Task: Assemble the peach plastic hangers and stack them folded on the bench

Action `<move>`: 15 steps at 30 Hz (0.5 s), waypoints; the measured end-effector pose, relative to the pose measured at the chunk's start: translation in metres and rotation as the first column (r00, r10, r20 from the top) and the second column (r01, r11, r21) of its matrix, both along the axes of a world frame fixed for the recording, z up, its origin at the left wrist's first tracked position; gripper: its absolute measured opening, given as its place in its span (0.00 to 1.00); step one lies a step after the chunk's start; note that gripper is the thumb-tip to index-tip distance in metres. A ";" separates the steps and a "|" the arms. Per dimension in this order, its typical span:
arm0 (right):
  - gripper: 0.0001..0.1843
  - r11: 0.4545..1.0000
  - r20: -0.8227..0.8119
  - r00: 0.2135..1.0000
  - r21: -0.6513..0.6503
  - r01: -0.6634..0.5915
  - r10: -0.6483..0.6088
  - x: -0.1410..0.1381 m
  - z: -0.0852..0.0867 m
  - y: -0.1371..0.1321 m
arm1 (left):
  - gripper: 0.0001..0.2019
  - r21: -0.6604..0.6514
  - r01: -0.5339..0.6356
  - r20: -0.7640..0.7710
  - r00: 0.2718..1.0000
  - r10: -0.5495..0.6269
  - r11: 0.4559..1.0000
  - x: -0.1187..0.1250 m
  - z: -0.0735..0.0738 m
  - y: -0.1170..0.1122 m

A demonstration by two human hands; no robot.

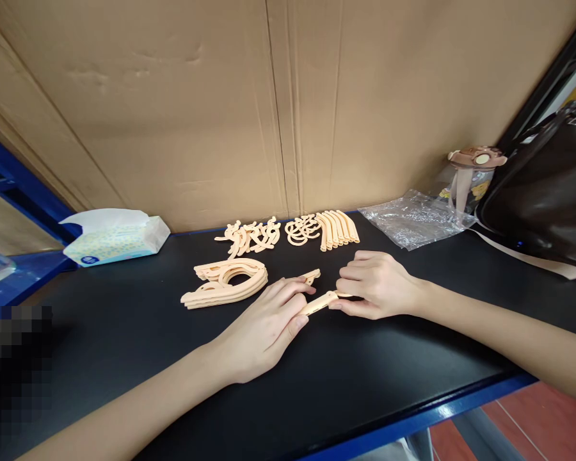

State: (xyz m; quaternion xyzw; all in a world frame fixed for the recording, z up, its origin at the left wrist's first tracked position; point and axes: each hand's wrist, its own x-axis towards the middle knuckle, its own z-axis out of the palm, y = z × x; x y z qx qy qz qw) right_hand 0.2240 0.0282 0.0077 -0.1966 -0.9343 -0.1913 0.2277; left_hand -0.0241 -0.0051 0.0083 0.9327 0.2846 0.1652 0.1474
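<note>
My left hand (267,328) is closed around a beige plastic hanger part (319,303), with its thumb along the near side. One end of the part shows beyond the fingers and another tip shows behind them. My right hand (381,285) pinches a thin beige hanger piece (344,294) against the right end of that part. Whether the two are joined cannot be made out, as fingers cover much of both. Just left of my left hand lies a stack of assembled-looking beige hangers (225,296).
Behind the hands lie a pile of hook-shaped pieces (240,238), a heap of curved pieces (300,230) and a row of hanger arms (338,229). A tissue pack (120,242) is at left. A plastic bag (408,221), a bottle (475,173) and a dark bag (547,186) stand right.
</note>
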 end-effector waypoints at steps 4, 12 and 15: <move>0.24 0.983 -0.002 0.999 -0.180 0.033 -0.033 -0.001 0.002 0.001 | 0.16 -0.012 -0.014 0.011 1.000 0.014 1.000 0.000 0.000 0.001; 0.24 0.947 0.039 0.999 -0.319 0.035 -0.024 -0.001 -0.003 0.005 | 0.15 0.018 -0.023 -0.014 1.000 0.024 1.000 0.002 0.000 0.000; 0.23 0.936 0.057 0.998 -0.348 0.054 -0.036 -0.001 -0.004 0.006 | 0.14 0.033 -0.016 -0.045 0.999 0.018 0.999 0.002 0.000 0.000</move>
